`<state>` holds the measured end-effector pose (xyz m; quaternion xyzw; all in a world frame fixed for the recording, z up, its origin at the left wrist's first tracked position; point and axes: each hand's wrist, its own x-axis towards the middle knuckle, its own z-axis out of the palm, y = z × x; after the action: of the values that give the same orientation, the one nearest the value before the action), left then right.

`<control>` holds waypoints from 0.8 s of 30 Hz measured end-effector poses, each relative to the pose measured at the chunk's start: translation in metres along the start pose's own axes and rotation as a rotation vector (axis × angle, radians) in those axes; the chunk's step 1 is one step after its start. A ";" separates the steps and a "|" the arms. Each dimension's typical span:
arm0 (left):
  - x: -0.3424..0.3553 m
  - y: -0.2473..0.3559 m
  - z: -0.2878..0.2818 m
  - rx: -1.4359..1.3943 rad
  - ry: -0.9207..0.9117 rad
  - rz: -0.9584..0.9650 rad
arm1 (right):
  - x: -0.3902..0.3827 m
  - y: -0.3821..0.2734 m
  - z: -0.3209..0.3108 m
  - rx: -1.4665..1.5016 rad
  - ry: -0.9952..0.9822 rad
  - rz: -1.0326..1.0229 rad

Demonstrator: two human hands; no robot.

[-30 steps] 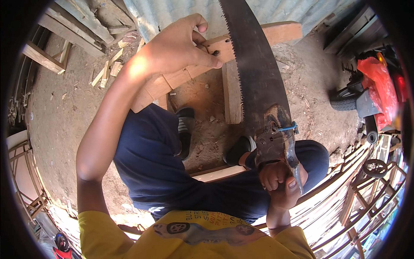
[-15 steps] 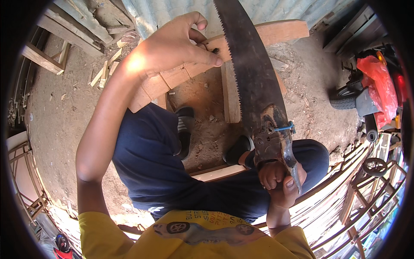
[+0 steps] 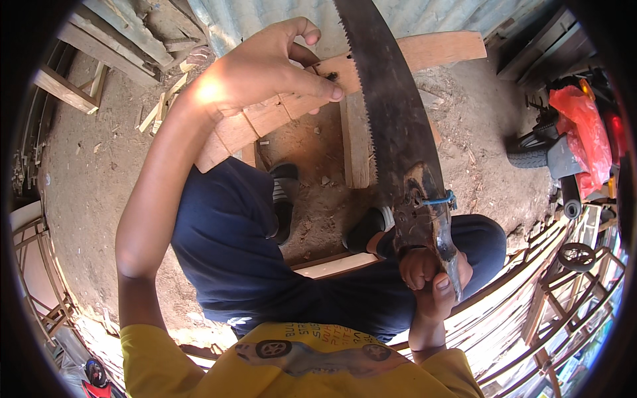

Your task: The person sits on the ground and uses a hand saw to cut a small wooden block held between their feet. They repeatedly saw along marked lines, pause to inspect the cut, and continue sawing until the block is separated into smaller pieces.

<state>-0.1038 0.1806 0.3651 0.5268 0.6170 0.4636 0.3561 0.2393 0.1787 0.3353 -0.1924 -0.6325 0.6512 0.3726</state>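
A long wooden board (image 3: 438, 51) runs slantwise in front of me, its near left end close to my left knee. Several thin dark lines cross its left part. My left hand (image 3: 269, 69) holds it, thumb on top beside a dark spot and one fingertip showing under the lower edge. In my right hand (image 3: 430, 275) is the handle of a handsaw (image 3: 398, 113), fingers wrapped round it. The wide dark blade points away from me and passes over the board, toothed edge to the left. Blue cord is tied near its handle. Whether the teeth touch the wood I cannot tell.
An upright wooden piece (image 3: 356, 146) stands below the board. Corrugated metal sheeting (image 3: 424, 16) closes the far side. Timber lengths (image 3: 109, 53) lean at the far left, with offcuts nearby. To the right are a wheel (image 3: 529, 156) and a red plastic bag (image 3: 580, 129).
The board has shifted slightly to the right. The handsaw blade has also moved a little right and its handle has turned slightly; my left hand stays nearly in place.
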 end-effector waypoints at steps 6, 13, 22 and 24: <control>-0.001 0.006 0.002 -0.097 -0.030 -0.029 | -0.002 0.002 -0.006 -0.072 0.003 -0.036; -0.001 0.003 0.003 -0.070 -0.004 0.010 | -0.005 0.002 -0.006 -0.047 0.009 -0.023; -0.003 0.012 0.013 -0.001 0.113 -0.018 | 0.000 -0.009 0.007 -0.094 0.136 0.107; -0.004 0.013 0.016 -0.007 0.133 -0.030 | -0.001 -0.008 0.009 -0.008 0.122 0.113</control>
<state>-0.0843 0.1801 0.3724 0.4843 0.6456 0.4944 0.3230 0.2351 0.1711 0.3441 -0.2686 -0.5993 0.6556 0.3726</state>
